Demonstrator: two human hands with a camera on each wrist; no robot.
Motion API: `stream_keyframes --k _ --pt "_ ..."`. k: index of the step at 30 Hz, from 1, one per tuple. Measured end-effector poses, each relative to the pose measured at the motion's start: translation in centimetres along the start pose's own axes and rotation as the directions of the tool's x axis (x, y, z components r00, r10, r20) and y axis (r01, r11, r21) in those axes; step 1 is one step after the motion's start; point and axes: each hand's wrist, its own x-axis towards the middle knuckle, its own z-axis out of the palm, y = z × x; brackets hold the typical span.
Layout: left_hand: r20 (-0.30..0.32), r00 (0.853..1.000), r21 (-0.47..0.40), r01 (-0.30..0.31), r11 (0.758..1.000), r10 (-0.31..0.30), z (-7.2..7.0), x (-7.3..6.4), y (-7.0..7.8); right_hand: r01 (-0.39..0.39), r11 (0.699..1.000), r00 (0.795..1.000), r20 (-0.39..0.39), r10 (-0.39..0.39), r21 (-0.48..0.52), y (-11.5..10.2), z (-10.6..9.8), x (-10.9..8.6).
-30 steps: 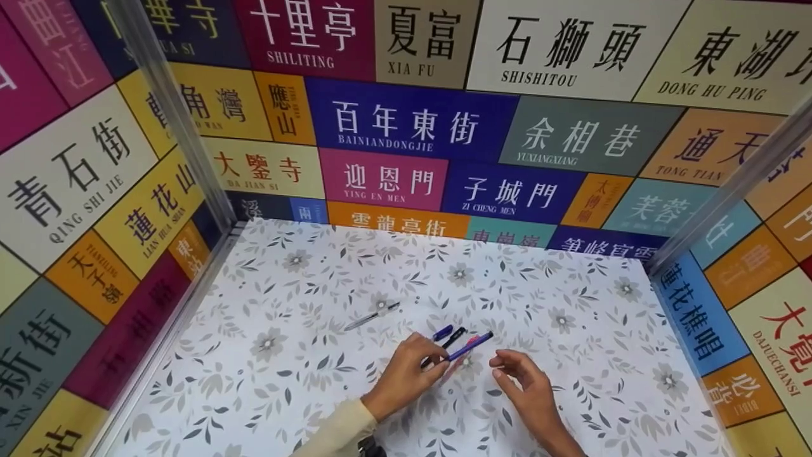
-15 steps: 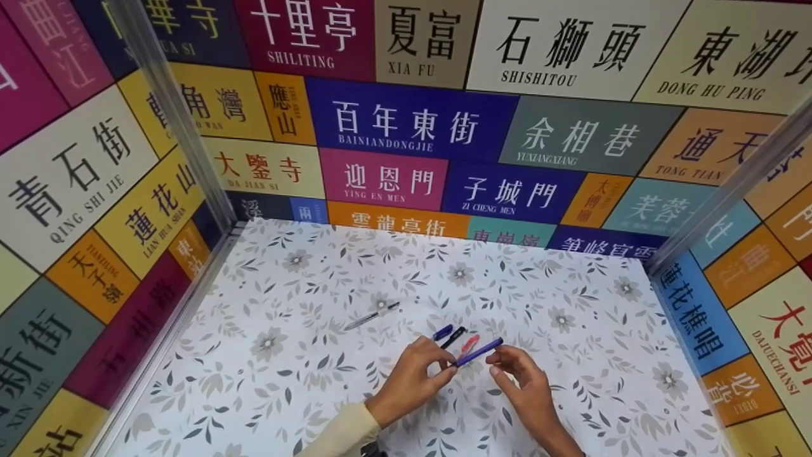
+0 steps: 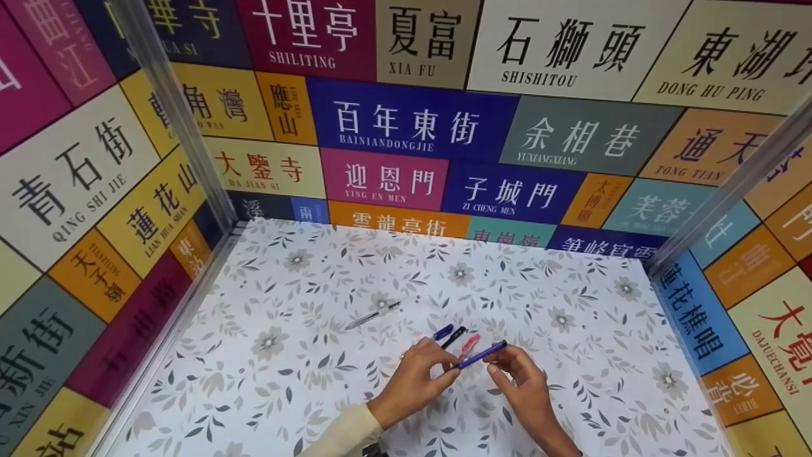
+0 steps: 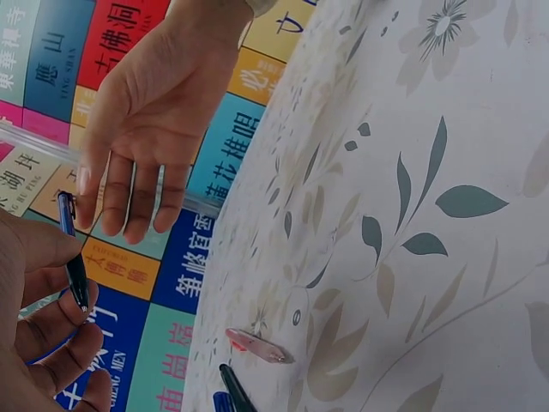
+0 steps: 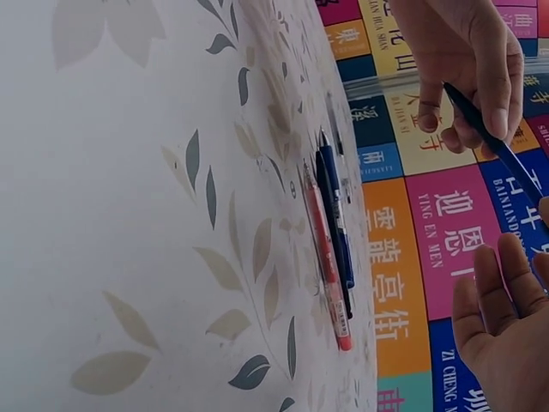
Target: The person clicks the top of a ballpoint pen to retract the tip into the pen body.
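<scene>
A slim blue pen [image 3: 480, 355] is held slantwise between the two hands, above the patterned table. My left hand [image 3: 420, 379] pinches its lower-left end between thumb and fingers. At the upper-right end, which has a clip in the left wrist view, the thumb and forefinger of my right hand [image 3: 528, 388] hold the pen, its other fingers [image 5: 493, 296] extended. Just beyond the hands lie a red pen [image 5: 324, 257], a black pen [image 3: 454, 337] and another blue pen [image 3: 443, 331], partly hidden by the left hand in the head view.
A clear pen [image 3: 373, 315] with a dark end lies apart, farther back to the left. The table [image 3: 304, 374] has a white floral cover. Panels with colourful street-name signs [image 3: 406, 120] enclose it at the back and both sides, joined by clear corner strips [image 3: 190, 133].
The blue pen has moved right and slightly down with my left hand, its far end reaching the fingers of my right hand. The red pen shows more. The other pens stay put.
</scene>
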Motion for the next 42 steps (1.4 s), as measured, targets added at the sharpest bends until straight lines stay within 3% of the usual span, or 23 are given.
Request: stream_keyframes --k 9,18,28,34,42 --pt "0.003 1.000 0.007 0.009 1.000 -0.009 0.1 -0.3 -0.3 -0.038 0.999 0.999 -0.006 0.038 0.000 -0.7 0.1 -0.1" --pt "-0.004 1.000 -0.072 0.009 0.997 -0.010 0.5 -0.5 -0.6 -0.031 0.999 0.999 -0.014 0.032 0.025 -1.6 0.5 0.2" --pt "-0.019 1.000 -0.090 -0.016 0.996 0.014 0.8 -0.6 -0.5 0.108 0.994 0.994 0.003 -0.108 0.006 -2.1 0.9 0.5" --pt "-0.006 1.000 -0.110 0.008 0.994 -0.009 1.1 -0.7 -0.5 0.217 0.974 0.976 0.033 -0.215 -0.067 -2.5 1.0 0.6" --pt "-0.009 0.998 -0.192 0.054 0.980 -0.057 1.5 -0.8 -0.2 0.263 0.953 0.965 0.032 -0.261 -0.152 -2.7 0.9 0.9"
